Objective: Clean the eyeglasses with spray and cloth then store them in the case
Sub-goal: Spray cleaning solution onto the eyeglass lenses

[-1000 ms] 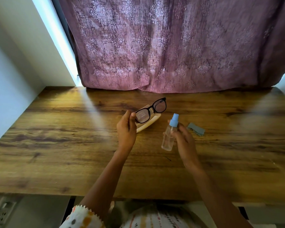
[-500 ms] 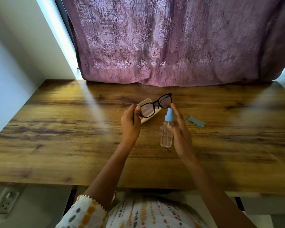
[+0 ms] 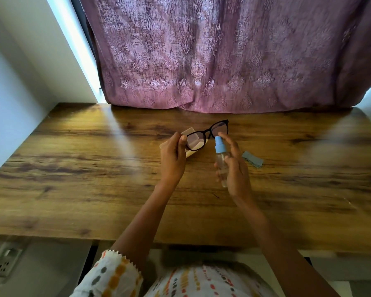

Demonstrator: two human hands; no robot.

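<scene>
At frame centre the left hand (image 3: 172, 160) pinches the eyeglasses (image 3: 207, 135) by one corner; the right hand (image 3: 234, 168) is closed around the spray bottle (image 3: 220, 159); such a thin pinch may let the frame twist or slip, and the mist may miss the lens.

Eyeglasses (image 3: 206, 133) left of spray bottle (image 3: 220, 159); case (image 3: 189, 144) behind (on table (image 3: 94, 179)), cloth (image 3: 252, 159) rightmost.

Daylight slips past the curtain's (image 3: 223, 54) far-left edge, streaking glare across the dim tabletop (image 3: 77, 168); wide-angle bending and blur mark the right.
</scene>
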